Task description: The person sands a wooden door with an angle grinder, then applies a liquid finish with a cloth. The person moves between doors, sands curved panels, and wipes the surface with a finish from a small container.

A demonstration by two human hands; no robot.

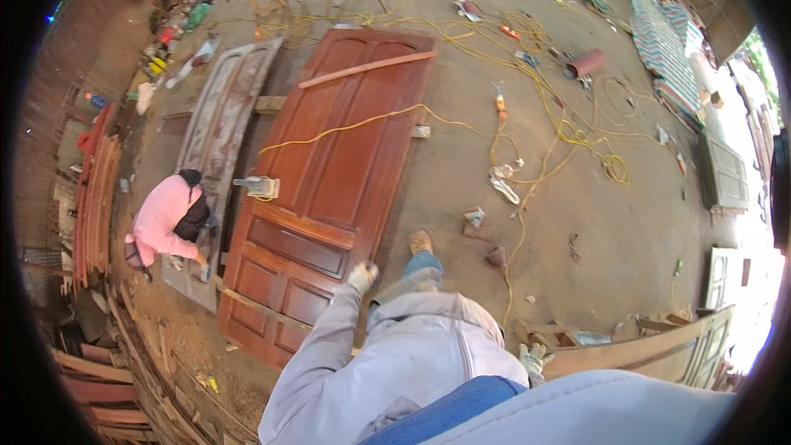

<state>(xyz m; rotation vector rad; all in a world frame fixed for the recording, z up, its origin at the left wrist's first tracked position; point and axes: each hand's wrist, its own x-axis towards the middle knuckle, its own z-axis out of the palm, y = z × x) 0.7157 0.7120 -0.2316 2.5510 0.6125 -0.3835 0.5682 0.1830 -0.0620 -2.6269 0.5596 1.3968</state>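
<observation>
My left hand (361, 278), in a pale work glove, is closed beside the right edge of a reddish-brown panelled wooden door (329, 173). A small dark thing shows at its fingers, too small to name. Low at my right side, my right hand (534, 360), also gloved, has its fingers apart and nothing visible in it. It is nearest to a long wooden panel (634, 352). Across the door lie a wooden strip (367, 70) and a yellow cord (354, 125). A corded power tool (257, 187) rests at the door's left edge.
To the left, a person in pink (169, 218) bends over a greyish door (227, 107). Yellow cables (540, 148) tangle across the floor on my right. A reddish cylinder (585, 63) and striped sheeting (655, 41) lie farther off. Timber (95, 206) is stacked by the left wall.
</observation>
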